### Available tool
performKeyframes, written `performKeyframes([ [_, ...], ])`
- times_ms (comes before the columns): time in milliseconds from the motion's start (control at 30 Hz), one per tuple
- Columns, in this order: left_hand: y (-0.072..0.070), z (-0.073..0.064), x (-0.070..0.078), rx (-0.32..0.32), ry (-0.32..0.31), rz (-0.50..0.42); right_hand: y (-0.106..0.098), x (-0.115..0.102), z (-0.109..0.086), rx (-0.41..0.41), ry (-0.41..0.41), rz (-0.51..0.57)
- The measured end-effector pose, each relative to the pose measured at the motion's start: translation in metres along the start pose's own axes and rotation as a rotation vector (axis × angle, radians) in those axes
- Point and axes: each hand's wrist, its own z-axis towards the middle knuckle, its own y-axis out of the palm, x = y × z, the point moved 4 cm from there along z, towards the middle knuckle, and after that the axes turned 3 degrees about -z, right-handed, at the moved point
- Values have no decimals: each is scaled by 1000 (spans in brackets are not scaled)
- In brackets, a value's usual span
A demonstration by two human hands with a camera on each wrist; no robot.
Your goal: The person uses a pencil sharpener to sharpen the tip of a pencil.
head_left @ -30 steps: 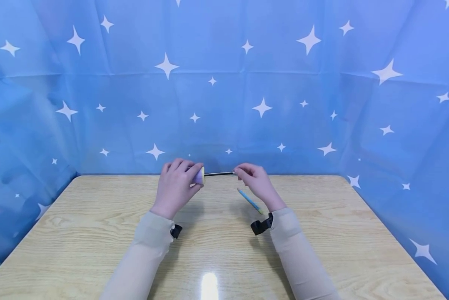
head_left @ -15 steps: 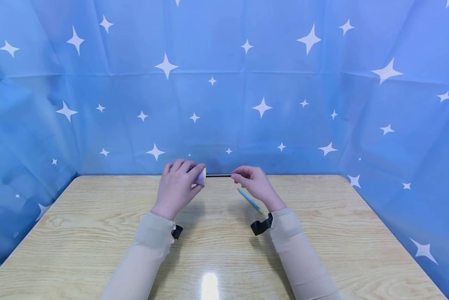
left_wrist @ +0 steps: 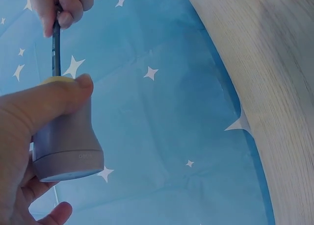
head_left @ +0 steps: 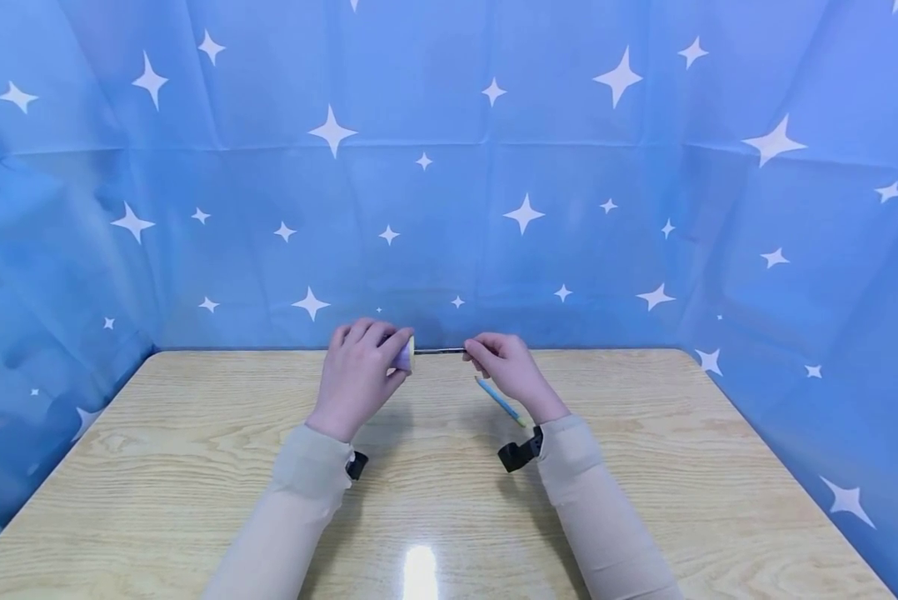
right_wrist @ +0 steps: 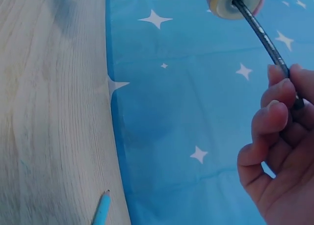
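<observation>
My left hand [head_left: 353, 379] grips a lilac pencil sharpener [left_wrist: 68, 141] with a pale yellow end, held sideways above the far part of the table. A dark pencil [right_wrist: 265, 41] has one end in the hole of that yellow end; the tip inside is hidden. Fingers and thumb of my right hand [head_left: 512, 371] pinch the pencil near its other end. Below the right hand, a light blue pencil [head_left: 500, 402] lies slanted on the table, its point toward the back.
The wood-grain table [head_left: 434, 483] ends at a straight back edge just below both hands. Behind it hangs a blue curtain [head_left: 449, 208] with white stars, which also lines both sides. Black wrist cameras sit at both cuffs.
The dark pencil has gone from slightly slanted to nearly level. My right fingers have shifted around its end, and the left hand with the sharpener has moved slightly right.
</observation>
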Motion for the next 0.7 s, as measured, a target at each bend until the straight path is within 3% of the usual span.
performKeyframes([
  [367,-1,1,1,36,21,1,4,2,3,-44,36,42],
  [533,0,0,-1,5,-6,-7,2,0,2,-22,55,72],
  [700,0,-2,-6,-28,-53,-11,-2,0,0,3,-9,76],
])
